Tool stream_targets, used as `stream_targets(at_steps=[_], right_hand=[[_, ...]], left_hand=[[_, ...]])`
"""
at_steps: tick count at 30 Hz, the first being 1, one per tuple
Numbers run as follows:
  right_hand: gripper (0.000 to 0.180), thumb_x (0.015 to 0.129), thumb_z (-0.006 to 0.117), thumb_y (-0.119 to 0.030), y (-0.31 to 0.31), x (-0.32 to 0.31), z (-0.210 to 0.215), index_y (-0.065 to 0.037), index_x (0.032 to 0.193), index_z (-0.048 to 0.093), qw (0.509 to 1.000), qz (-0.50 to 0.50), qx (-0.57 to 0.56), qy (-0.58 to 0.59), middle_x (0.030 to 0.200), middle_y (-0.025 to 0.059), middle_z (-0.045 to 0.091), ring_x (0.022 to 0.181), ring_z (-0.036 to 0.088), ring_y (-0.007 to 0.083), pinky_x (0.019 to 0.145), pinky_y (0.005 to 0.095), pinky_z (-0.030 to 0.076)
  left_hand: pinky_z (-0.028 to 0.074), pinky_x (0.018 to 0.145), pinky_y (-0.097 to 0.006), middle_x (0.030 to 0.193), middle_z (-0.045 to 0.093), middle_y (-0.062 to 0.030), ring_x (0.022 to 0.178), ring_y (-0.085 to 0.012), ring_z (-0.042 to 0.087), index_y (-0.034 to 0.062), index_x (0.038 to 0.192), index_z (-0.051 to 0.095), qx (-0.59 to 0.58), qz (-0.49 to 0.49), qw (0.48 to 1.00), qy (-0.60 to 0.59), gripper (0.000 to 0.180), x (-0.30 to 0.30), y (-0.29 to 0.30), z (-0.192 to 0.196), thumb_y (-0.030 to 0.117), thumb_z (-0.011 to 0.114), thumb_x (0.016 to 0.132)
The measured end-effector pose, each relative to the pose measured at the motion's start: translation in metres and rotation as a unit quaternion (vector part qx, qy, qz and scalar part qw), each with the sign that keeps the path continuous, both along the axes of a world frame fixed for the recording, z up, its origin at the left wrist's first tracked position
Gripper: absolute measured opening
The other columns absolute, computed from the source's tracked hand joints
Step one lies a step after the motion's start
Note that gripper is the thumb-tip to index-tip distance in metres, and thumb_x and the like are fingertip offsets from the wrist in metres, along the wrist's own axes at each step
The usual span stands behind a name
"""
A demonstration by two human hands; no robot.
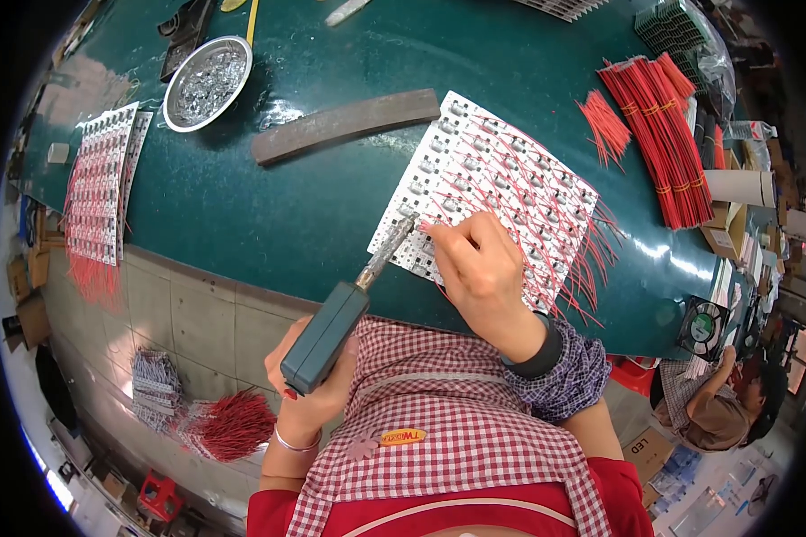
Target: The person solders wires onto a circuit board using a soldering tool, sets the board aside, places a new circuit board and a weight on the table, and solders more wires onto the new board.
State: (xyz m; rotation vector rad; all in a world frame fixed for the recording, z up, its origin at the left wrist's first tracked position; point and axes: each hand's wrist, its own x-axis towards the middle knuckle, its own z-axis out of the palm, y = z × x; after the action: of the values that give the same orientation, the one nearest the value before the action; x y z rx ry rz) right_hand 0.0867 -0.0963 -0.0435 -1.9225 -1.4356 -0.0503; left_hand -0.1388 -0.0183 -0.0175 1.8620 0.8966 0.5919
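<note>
1. Left hand (306, 394) wrapped tight around the soldering iron (336, 324), tip down on the near-left edge of the white circuit panel (475, 192).
2. Right hand (479, 268) pinching a thin red wire (443, 234) right by that tip, fingers closed narrow.
3. Panel lying on the green table (287, 206), mostly wired already.
4. Looks like mid-solder on one joint; next probably needs another lead from the red wire bundle (658, 134).

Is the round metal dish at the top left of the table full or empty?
Partly filled: the round metal dish stands upright on the green table with a shiny, silvery mass across its bottom, below the rim. What that material is cannot be told.
</note>
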Motion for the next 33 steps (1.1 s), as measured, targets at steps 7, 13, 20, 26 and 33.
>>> stream_targets(at_steps=[7, 13, 20, 26, 33], right_hand=[[0.019, 0.076, 0.071, 0.004, 0.000, 0.001, -0.001, -0.002, 0.094, 0.068, 1.000, -0.001, -0.005, 0.005, 0.073, 0.0070, 0.046, 0.065, 0.052, 0.0217, 0.054, 0.0348, 0.043], [0.019, 0.076, 0.071, 0.003, 0.001, 0.001, -0.001, -0.002, 0.094, 0.068, 1.000, 0.001, -0.009, -0.004, 0.073, 0.0073, 0.045, 0.065, 0.052, 0.0223, 0.055, 0.0348, 0.043], [0.018, 0.076, 0.071, 0.003, 0.001, 0.000, -0.002, -0.002, 0.093, 0.068, 1.000, -0.001, -0.010, -0.009, 0.073, 0.0074, 0.045, 0.066, 0.051, 0.0224, 0.055, 0.0349, 0.042], [0.024, 0.073, 0.072, 0.006, 0.001, -0.001, -0.003, -0.006, 0.094, 0.071, 1.000, -0.014, -0.013, 0.000, 0.070, 0.0063, 0.047, 0.065, 0.052, 0.0227, 0.056, 0.0353, 0.043], [0.019, 0.075, 0.069, 0.005, 0.001, 0.000, -0.005, -0.003, 0.092, 0.067, 1.000, -0.001, 0.001, -0.010, 0.073, 0.0075, 0.046, 0.067, 0.052, 0.0235, 0.057, 0.0362, 0.043]], left_hand=[[0.053, 0.066, -0.027, 0.091, 0.069, -0.0146, 0.072, -0.0194, 0.068, -0.0074, 0.095, 0.069, 0.004, -0.006, 1.000, 0.002, 0.024, 0.005, 0.002, 0.004, -0.007, 0.073, 0.072], [0.051, 0.061, -0.026, 0.081, 0.065, -0.0106, 0.064, -0.0181, 0.065, -0.0052, 0.084, 0.065, 0.044, -0.007, 0.999, 0.025, 0.015, 0.010, 0.004, 0.007, -0.006, 0.074, 0.071], [0.051, 0.060, -0.027, 0.080, 0.065, -0.0113, 0.063, -0.0206, 0.064, -0.0046, 0.083, 0.065, 0.049, -0.012, 0.998, 0.026, 0.016, 0.010, 0.003, 0.008, -0.006, 0.073, 0.070], [0.054, 0.065, -0.030, 0.088, 0.068, -0.0154, 0.070, -0.0240, 0.068, -0.0057, 0.095, 0.069, 0.015, 0.015, 1.000, -0.001, 0.025, -0.011, -0.006, -0.007, -0.006, 0.074, 0.071], [0.056, 0.071, -0.031, 0.096, 0.070, -0.0176, 0.079, -0.0249, 0.071, -0.0059, 0.099, 0.070, -0.017, 0.028, 0.999, 0.016, 0.026, -0.016, -0.008, -0.004, -0.004, 0.075, 0.073]])
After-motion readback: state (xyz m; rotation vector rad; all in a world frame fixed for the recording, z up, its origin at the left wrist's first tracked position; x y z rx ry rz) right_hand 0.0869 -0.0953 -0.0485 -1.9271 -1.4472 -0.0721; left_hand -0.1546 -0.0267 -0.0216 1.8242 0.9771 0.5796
